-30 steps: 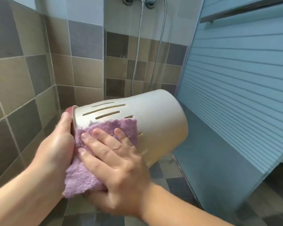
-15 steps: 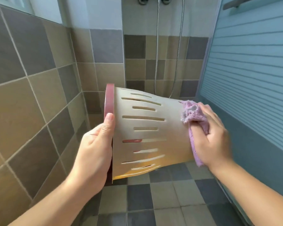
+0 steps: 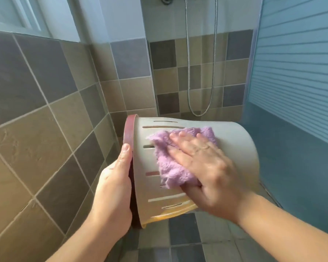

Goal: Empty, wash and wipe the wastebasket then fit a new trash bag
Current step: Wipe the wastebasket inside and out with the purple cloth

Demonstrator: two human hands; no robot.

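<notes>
A cream plastic wastebasket point(image 3: 237, 148) with slotted sides and a dark red rim lies on its side in the air, rim to the left, base to the right. My left hand point(image 3: 114, 186) grips the red rim, thumb on top. My right hand point(image 3: 203, 165) lies flat on the basket's side wall and presses a purple cloth point(image 3: 169, 165) against it, fingers spread over the cloth. The inside of the basket is hidden.
A tiled wall point(image 3: 36, 129) runs close on the left. A shower hose point(image 3: 199, 103) hangs on the back wall. A blue striped glass partition point(image 3: 295, 82) stands on the right. Below is a tiled floor point(image 3: 186, 241).
My right hand has slid the purple cloth from the basket's base end leftward onto the slotted side wall. The left hand keeps its grip on the rim.
</notes>
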